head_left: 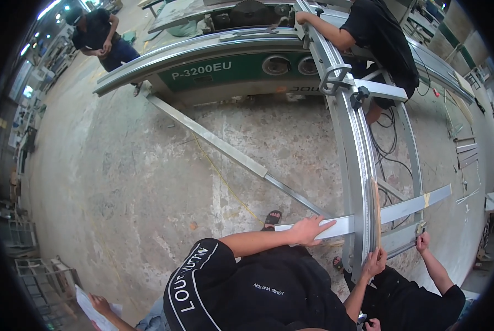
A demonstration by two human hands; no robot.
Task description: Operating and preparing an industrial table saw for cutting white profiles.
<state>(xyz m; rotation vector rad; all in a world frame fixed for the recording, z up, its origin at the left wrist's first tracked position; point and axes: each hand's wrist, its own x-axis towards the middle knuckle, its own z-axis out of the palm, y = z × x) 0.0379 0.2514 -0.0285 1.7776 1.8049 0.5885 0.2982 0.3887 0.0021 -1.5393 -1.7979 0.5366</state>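
My left hand [309,229] is closed around the left part of a long flat silver metal bar [401,209], its forefinger stretched along the bar. That bar crosses the near end of a long aluminium fence rail [359,165] and extends to the right. A thin wooden strip [376,212] lies along the rail's right side. At the strip's near end is my right hand [374,262], its fingers closed on the strip against the rail. Beside it a co-worker's hand [423,241] touches the outrigger frame [414,143] near the bar.
The fence is joined to a large green and grey sliding table saw [219,71], with a wrench [252,33] on top. A diagonal support arm [214,139] slopes over the concrete floor. Black cables [389,146] lie under the frame. Co-workers stand at right, far right and far left; another holds papers [89,309].
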